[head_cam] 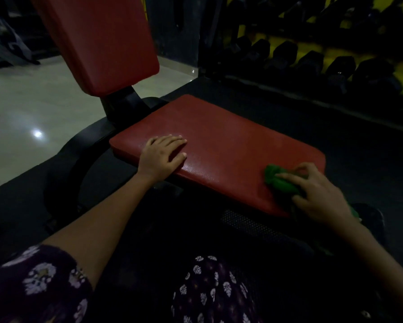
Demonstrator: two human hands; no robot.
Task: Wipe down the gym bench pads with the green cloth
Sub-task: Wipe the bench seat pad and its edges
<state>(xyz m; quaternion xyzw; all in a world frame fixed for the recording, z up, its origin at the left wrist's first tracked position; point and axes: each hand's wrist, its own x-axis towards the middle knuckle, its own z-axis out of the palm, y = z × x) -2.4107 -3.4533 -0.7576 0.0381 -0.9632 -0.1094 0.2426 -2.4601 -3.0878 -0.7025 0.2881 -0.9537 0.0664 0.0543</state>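
The floor opens wide and pale on the left, while dark matting runs under and beyond the bench, so plenty of room is offered around the frame. On the right a rack of dumbbells is seen well apart from the work, no obstacle to a sweeping arm.

The tilted back pad rises red and broad at the upper left, and no cloth is laid on it; by the look of things it is not yet being wiped. The seat pad, serving as the tabletop here, lies flat and mostly bare, a long clear run between the two hands.

The left hand is laid flat near the pad's left end, fingers straight and lightly spread, nothing held, the palm close to the near edge. The right hand is set at the near right corner, fingers curled over the green cloth, which is bunched into a wad and pressed on the pad.

Now the risks. The cloth is worked right at the corner, part of it apparently trailing over the edge, so a stroke carried outward could slip off and contact be lost. Bunched so tightly, only a narrow strip would be cleaned per pass, and patches might be missed. The dim light may hide unwiped spots. A sweep leftward would meet the bracing hand unless it is lifted.
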